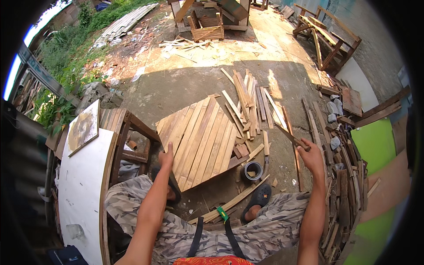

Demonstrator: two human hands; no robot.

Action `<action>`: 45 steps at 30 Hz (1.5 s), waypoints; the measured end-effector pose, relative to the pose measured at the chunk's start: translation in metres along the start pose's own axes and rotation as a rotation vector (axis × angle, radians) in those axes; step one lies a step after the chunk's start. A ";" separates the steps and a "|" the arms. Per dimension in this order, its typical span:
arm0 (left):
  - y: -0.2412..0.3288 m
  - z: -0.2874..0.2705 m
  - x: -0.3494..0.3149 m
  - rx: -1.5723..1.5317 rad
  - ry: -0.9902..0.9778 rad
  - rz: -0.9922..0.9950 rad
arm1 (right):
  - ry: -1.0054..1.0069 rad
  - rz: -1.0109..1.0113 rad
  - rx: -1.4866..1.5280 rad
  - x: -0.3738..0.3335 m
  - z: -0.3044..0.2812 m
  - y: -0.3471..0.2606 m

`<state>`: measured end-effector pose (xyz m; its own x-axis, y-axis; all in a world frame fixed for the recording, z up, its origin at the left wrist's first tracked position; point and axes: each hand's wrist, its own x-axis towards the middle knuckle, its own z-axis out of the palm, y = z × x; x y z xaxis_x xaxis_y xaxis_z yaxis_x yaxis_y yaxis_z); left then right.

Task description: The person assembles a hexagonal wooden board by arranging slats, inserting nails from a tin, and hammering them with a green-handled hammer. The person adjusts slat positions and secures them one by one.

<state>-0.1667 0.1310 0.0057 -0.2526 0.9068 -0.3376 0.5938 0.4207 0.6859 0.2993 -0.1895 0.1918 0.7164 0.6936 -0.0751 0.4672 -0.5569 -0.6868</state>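
A square panel of diagonal wooden slats (pixel 201 143) stands tilted in front of my legs, with small nail heads along its edges. My left hand (pixel 166 157) grips its left edge, thumb on the slatted face and fingers mostly hidden behind. Out to the right, apart from the panel, my right hand (pixel 312 157) is closed round the handle of a long knife (pixel 288 135). Its dark blade points up and left. A dark round container (pixel 252 171) sits on the ground near the panel's lower right side, with something unclear inside.
Loose wooden strips (pixel 249 99) lie beyond the panel. Scrap wood (pixel 344 194) is heaped along my right. A white board (pixel 84 190) rests at my left beside a wooden frame (pixel 128 137). Wooden furniture (pixel 207 26) stands far ahead, with a wooden bench (pixel 327 39) at far right.
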 end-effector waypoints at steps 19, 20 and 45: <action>-0.019 -0.013 -0.075 0.169 0.013 0.251 | -0.031 -0.053 -0.124 -0.010 0.013 -0.003; -0.023 -0.013 -0.072 0.146 -0.005 0.284 | -0.027 -0.069 -0.133 -0.014 0.012 -0.001; 0.039 0.097 -0.115 0.626 -0.110 0.956 | -0.141 0.073 -0.056 -0.022 -0.007 0.000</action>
<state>-0.0409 0.0403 0.0089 0.5562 0.8278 0.0734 0.7903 -0.5542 0.2614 0.2867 -0.2081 0.1986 0.6714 0.7054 -0.2272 0.4472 -0.6301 -0.6347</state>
